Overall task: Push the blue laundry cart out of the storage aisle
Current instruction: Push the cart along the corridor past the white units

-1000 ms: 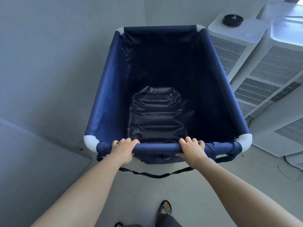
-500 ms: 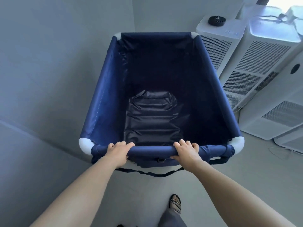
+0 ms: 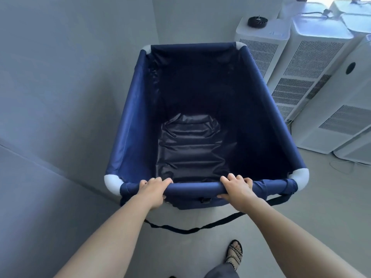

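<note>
The blue laundry cart (image 3: 128, 125) is a deep fabric bin with white corner joints, and it fills the middle of the view. It holds nothing but its wrinkled dark liner. My left hand (image 3: 153, 190) is wrapped over the near top rail left of centre. My right hand (image 3: 237, 188) grips the same rail right of centre. A black strap (image 3: 192, 229) hangs in a loop below the near end of the cart.
A grey wall (image 3: 60, 87) runs close along the cart's left side and across the far end. Several white air-purifier towers (image 3: 307, 63) stand in a row along the right. A thin cable (image 3: 341, 167) lies on the floor beside them. My sandalled foot (image 3: 233, 254) is behind the cart.
The cart has drawn back from the far wall and sits lower in view. More white towers show on the right. My foot has stepped forward. Both hands keep their grip.
</note>
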`<act>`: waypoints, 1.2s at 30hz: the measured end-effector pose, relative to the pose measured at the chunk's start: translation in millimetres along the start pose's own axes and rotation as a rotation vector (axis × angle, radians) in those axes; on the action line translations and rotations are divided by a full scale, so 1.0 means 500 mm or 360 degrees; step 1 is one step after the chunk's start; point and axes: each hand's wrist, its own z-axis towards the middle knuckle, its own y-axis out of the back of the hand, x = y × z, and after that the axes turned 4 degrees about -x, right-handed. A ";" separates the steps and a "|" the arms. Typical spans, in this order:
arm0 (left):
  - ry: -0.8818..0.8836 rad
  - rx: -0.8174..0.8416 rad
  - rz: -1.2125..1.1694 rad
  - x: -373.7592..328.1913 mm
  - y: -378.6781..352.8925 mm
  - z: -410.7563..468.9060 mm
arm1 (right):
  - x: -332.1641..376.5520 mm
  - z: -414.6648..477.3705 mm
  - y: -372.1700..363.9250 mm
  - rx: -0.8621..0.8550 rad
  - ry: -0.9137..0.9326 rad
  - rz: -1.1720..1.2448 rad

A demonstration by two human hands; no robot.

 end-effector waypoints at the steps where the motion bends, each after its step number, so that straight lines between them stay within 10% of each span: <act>1: 0.0005 0.0032 0.0006 0.000 0.003 0.005 | -0.001 0.001 0.001 -0.0016 0.0005 -0.0004; 36: 0.0387 -0.0031 -0.0154 -0.039 0.134 0.271 | -0.131 0.367 0.129 -0.0090 0.0384 -0.0015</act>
